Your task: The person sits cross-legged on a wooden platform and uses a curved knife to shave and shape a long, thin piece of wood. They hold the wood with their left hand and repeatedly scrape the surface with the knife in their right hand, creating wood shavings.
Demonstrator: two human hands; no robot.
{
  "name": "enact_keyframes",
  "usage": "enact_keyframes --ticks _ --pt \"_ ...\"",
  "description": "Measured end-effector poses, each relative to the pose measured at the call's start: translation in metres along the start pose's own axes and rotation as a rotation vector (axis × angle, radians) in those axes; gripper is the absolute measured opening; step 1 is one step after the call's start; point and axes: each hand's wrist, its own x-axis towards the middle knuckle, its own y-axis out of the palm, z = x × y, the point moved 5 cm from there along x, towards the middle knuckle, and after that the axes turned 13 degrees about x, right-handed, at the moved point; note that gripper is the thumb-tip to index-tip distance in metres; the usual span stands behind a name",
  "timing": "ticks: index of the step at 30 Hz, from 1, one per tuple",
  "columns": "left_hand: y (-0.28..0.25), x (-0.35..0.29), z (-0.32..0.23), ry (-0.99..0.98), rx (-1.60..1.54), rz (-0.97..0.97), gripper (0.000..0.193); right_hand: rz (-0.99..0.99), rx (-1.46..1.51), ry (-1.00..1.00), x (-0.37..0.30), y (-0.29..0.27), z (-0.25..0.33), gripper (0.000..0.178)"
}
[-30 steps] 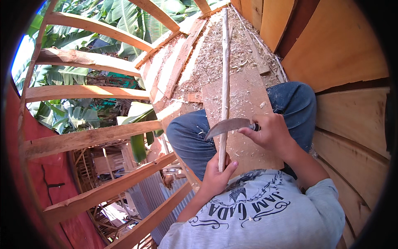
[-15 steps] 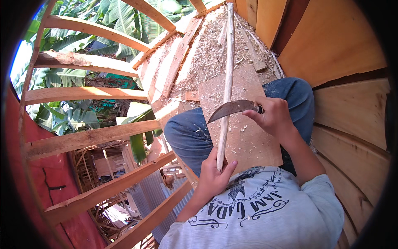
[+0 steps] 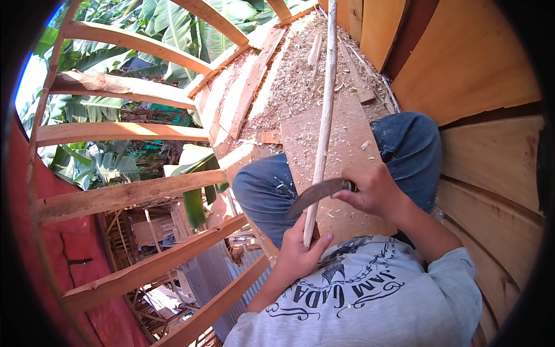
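A long, thin pale stick (image 3: 324, 115) is lying lengthwise over a board (image 3: 347, 150) resting across the person's lap, its long axis running almost straight away from the body, near end at the belly and far end pointing up past the shavings-strewn floor (image 3: 289, 75). The left hand (image 3: 300, 254) is gripping the stick's near end with fingers curled shut around it, while the right hand (image 3: 376, 191) is closing tight on the handle of a curved knife (image 3: 315, 195), whose blade is lying crosswise against the stick, tip pointing to the person's left. Wooden slats (image 3: 127, 196) are standing to the left and plank walls (image 3: 491, 156) to the right.
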Motion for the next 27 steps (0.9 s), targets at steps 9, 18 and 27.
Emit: enact_keyframes --ticks 9,18,27 --pt "-0.005 0.009 0.0 0.026 -0.001 -0.002 0.023 -0.025 -0.029 -0.01 0.004 -0.002 -0.009 0.038" --pt "-0.006 0.015 -0.001 0.005 -0.016 0.017 0.023 -0.047 0.118 0.144 0.016 -0.016 -0.023 0.044" --pt "0.002 0.018 -0.003 -0.031 -0.093 0.109 0.025 -0.129 0.075 0.074 0.008 -0.02 -0.031 0.037"
